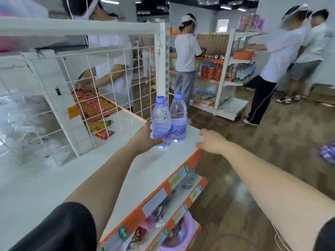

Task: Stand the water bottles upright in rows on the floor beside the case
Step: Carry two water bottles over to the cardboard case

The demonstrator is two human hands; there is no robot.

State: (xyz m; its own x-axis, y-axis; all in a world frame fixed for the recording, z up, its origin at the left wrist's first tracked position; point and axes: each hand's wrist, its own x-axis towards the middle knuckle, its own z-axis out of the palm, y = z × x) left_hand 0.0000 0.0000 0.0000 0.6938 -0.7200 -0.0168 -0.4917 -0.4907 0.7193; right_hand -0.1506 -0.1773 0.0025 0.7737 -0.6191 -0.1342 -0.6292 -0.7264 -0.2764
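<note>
Near bottle [161, 122] was gripped low by left hand [143, 138]; right hand [211, 142] hung open beside. Low grip could tip it into far bottle [178, 120].

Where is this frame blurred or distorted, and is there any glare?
Head view: the water bottle gripped by the left hand and its neighbour are fairly sharp; the clear packets far left and the people at right are smeared; the wide-angle lens bows the white shelf edges; light glares off the wooden floor.

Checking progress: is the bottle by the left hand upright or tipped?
Upright: the bottle stands on its base, cap on top, on the shelf.
</note>
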